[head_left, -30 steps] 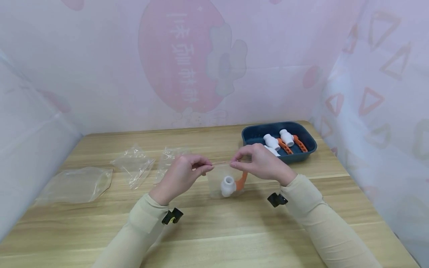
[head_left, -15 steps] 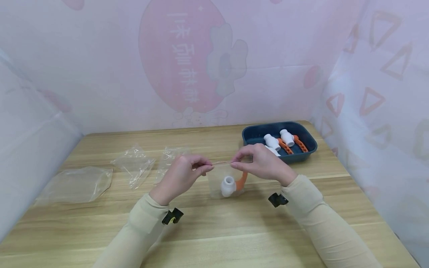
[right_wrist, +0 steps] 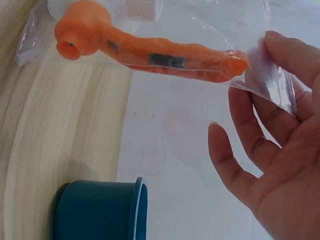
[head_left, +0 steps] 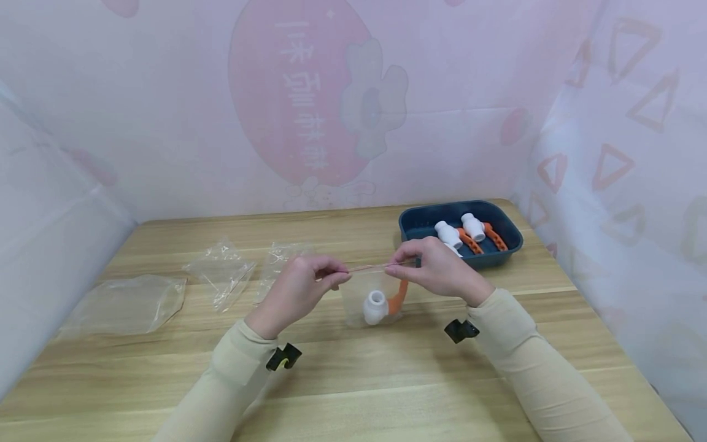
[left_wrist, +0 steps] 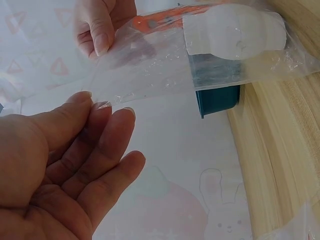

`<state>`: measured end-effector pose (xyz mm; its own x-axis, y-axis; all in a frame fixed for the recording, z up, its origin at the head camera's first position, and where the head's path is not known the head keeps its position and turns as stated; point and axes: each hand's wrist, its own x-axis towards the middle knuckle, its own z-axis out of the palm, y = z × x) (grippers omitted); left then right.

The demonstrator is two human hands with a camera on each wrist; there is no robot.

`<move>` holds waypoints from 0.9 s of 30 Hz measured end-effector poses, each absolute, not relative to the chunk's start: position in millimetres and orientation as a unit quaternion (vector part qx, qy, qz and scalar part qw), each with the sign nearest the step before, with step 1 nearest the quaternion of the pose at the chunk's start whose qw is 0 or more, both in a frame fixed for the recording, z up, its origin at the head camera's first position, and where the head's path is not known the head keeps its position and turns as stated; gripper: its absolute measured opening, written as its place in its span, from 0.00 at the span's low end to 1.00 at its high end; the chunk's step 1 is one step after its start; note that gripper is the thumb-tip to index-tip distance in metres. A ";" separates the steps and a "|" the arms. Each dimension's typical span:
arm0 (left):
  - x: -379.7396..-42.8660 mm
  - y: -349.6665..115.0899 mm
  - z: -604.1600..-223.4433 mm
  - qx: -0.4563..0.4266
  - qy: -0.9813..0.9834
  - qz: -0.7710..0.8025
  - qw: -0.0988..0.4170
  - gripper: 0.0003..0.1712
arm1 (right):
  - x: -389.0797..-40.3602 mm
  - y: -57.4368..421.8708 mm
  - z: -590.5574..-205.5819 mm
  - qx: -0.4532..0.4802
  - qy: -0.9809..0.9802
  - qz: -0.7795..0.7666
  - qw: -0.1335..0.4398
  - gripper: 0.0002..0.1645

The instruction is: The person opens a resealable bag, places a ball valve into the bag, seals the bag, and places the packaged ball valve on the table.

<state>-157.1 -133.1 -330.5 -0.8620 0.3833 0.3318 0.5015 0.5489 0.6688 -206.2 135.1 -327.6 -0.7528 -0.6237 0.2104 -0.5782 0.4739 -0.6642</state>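
A clear zip bag (head_left: 356, 301) hangs between my two hands, a white ball valve (head_left: 376, 307) with an orange handle (right_wrist: 170, 57) inside it. My left hand (head_left: 301, 288) pinches the bag's top edge at its left corner between thumb and forefinger. At the same edge, toward the right corner, my right hand (head_left: 433, 270) pinches the plastic. In the left wrist view the valve's white body (left_wrist: 240, 32) lies at the bag's lower end. The reddish top strip of the bag runs nearly straight between the two hands.
Behind my right hand stands a dark blue tray (head_left: 516, 242) with several more white valves (head_left: 472, 227). On the left of the wooden table lie a filmy bag (head_left: 124, 304), a crumpled clear bag (head_left: 221, 273) and another clear bag (head_left: 273, 264). Printed cloth walls (head_left: 458, 153) enclose the table.
My right hand has slid slightly to the right along the bag's top edge, showing more of the strip. The left hand and the valve have hardly moved.
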 end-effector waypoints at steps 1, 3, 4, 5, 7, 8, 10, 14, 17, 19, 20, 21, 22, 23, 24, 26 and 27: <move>-157.0 -132.8 -330.4 -0.252 -0.877 -0.404 0.073 0.01 | -205.9 135.0 -327.5 -0.352 0.857 -0.374 0.027 0.03; -157.0 -132.2 -330.5 -0.251 -0.876 -0.405 0.071 0.01 | -205.3 134.9 -327.4 -0.355 0.857 -0.372 0.023 0.03; -156.9 -131.9 -330.4 -0.252 -0.876 -0.405 0.071 0.01 | -205.1 135.0 -327.5 -0.355 0.857 -0.372 0.021 0.03; -156.8 -131.9 -330.6 -0.254 -0.875 -0.405 0.072 0.01 | -205.0 135.1 -327.6 -0.354 0.858 -0.372 0.021 0.03; -156.4 -131.4 -330.2 -0.255 -0.875 -0.405 0.072 0.01 | -205.1 136.1 -328.2 -0.349 0.859 -0.374 0.025 0.04; -156.3 -131.2 -330.1 -0.256 -0.875 -0.405 0.074 0.01 | -205.4 137.1 -328.7 -0.346 0.859 -0.375 0.028 0.05; -155.7 -131.3 -329.9 -0.258 -0.873 -0.406 0.076 0.01 | -206.0 139.4 -329.7 -0.340 0.860 -0.379 0.033 0.06; -155.3 -131.8 -330.0 -0.254 -0.875 -0.405 0.080 0.01 | -206.7 143.5 -330.8 -0.326 0.864 -0.383 0.035 0.06; -155.3 -132.7 -330.2 -0.250 -0.877 -0.403 0.080 0.01 | -207.2 144.8 -331.1 -0.320 0.865 -0.386 0.034 0.06; -155.3 -133.2 -330.5 -0.248 -0.878 -0.401 0.080 0.02 | -207.3 145.0 -331.0 -0.320 0.864 -0.388 0.034 0.06; -155.3 -133.3 -330.6 -0.248 -0.878 -0.400 0.080 0.02 | -207.3 145.0 -330.9 -0.321 0.863 -0.389 0.033 0.06; -155.5 -133.4 -330.9 -0.247 -0.879 -0.400 0.081 0.02 | -207.2 144.9 -330.9 -0.323 0.862 -0.389 0.032 0.06; -155.6 -133.5 -331.2 -0.247 -0.879 -0.400 0.081 0.02 | -207.1 144.9 -330.9 -0.325 0.861 -0.390 0.031 0.06; -155.8 -133.6 -331.7 -0.247 -0.878 -0.401 0.082 0.02 | -206.9 144.8 -330.8 -0.327 0.860 -0.390 0.029 0.05; -155.9 -133.6 -332.1 -0.247 -0.878 -0.401 0.083 0.03 | -206.7 144.8 -330.9 -0.330 0.859 -0.390 0.026 0.05; -156.1 -133.3 -332.9 -0.249 -0.877 -0.402 0.084 0.03 | -206.3 144.7 -331.2 -0.337 0.857 -0.389 0.020 0.03; -156.2 -133.2 -333.1 -0.250 -0.876 -0.403 0.084 0.03 | -206.2 144.7 -331.4 -0.340 0.857 -0.388 0.016 0.03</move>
